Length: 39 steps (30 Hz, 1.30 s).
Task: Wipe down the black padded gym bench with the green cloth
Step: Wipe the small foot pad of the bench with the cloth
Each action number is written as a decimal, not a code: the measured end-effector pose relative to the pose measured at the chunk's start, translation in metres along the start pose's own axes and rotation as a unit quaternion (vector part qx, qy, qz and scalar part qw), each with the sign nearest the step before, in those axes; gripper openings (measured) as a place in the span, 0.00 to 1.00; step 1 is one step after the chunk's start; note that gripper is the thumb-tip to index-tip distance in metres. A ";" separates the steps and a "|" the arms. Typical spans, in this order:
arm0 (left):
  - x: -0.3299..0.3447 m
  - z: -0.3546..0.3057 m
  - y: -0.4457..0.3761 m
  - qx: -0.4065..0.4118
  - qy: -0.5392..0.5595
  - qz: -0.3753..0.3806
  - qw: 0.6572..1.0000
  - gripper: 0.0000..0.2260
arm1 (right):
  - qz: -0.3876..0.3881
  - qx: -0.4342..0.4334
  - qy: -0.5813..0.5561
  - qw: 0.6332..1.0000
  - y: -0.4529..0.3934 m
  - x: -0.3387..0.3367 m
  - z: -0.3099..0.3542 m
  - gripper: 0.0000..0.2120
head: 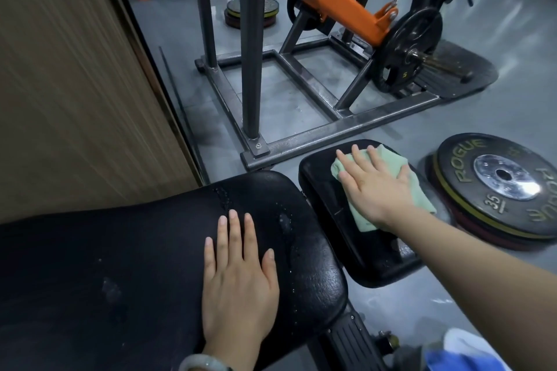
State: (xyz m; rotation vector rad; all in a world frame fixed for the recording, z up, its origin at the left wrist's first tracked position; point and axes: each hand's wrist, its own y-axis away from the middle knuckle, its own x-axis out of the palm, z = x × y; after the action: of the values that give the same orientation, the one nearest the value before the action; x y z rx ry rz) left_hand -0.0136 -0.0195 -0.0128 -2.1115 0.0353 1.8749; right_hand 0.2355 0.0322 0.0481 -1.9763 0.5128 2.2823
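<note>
Two hands, two black pads, one green cloth [391, 187]. The left hand [238, 280] lies flat, fingers straight, on the large near pad [120, 265] of the surface (a pale bangle [202, 363] circles its wrist). The right hand [373, 187], fingers spread and straight, presses the cloth onto the smaller far pad [325, 190] to the right. One stack of weight plates [497, 190] lies on the floor just right of that pad.
</note>
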 end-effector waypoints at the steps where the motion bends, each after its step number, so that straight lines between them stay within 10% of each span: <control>1: 0.001 0.000 0.000 0.001 0.001 -0.002 1.000 0.27 | 0.002 -0.006 0.001 1.000 0.000 0.000 0.002 0.23; 39: 0.000 0.000 -0.002 -0.002 -0.004 0.002 1.000 0.30 | -0.001 -0.020 -0.002 1.000 -0.027 -0.004 0.001 0.24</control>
State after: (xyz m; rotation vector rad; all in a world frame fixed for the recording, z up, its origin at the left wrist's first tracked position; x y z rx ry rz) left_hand -0.0131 -0.0178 -0.0122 -2.1082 0.0350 1.8863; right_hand 0.2425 0.0584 0.0466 -1.9895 0.4688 2.3114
